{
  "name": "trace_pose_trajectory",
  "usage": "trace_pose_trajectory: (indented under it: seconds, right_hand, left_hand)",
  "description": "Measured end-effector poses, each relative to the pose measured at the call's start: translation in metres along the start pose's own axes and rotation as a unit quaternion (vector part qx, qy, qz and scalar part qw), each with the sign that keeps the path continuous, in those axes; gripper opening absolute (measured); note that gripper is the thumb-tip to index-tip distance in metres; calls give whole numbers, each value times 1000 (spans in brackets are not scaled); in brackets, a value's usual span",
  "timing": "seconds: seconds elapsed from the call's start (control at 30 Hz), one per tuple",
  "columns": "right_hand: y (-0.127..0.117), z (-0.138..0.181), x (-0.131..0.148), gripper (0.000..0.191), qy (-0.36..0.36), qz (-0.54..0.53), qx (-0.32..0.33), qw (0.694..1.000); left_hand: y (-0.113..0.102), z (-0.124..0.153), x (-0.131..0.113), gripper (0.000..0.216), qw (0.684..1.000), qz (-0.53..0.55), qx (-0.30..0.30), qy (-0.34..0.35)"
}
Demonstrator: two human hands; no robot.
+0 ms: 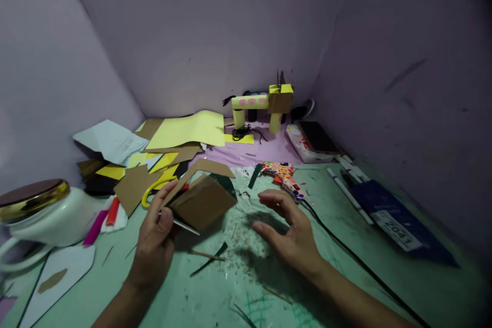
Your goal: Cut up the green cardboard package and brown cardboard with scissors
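My left hand [155,241] grips a folded piece of brown cardboard [207,200] by its left edge, thumb on the near side. The cardboard is tilted above the table, with flaps standing out at its top. My right hand [290,233] is apart from it to the right, fingers curved and spread with nothing in them. Just beyond that hand lies a glue gun [280,174] with a colourful patterned body and a black cord. Yellow scissors handles [154,189] show behind my left hand, partly hidden by it.
Paper and cardboard sheets [184,130] pile up at the back left. A giraffe-like paper model [261,102] stands at the back. A white teapot-like vessel [61,215] is on the left. A blue packet [400,220], white sticks [349,195] and a phone [318,137] lie right.
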State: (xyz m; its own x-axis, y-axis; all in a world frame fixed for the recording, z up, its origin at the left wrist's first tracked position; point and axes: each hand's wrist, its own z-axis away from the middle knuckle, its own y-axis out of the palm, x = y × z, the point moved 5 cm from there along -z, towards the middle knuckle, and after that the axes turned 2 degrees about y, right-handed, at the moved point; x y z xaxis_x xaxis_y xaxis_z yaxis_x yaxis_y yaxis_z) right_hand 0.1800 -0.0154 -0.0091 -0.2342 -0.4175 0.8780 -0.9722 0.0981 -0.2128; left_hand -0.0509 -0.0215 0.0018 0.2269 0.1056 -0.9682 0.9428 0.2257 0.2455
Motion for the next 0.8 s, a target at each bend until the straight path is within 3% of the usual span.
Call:
trace_pose_trajectory:
  seconds: [0.17,0.33,0.4,0.53,0.7,0.8]
  right_hand:
    - [18,-4,2,47,7,-19,75,997]
    - [15,-5,11,17,-101,22,162,981]
    - [8,-10,13,23,-134,60,156,977]
    - [0,-42,18,26,-199,115,82,970]
    - [22,-92,2,29,-189,134,85,969]
    - [31,-97,-4,36,-157,139,78,975]
  left_hand:
    - [6,1,9,49,997,56,28,-41]
    - [1,-6,9,35,980,157,-23,-118]
    - [0,-9,7,37,974,173,-7,-148]
    - [-3,-9,10,43,957,180,6,-227]
    - [-2,-3,16,50,941,182,55,-281]
    - [-1,4,21,53,925,182,73,-324]
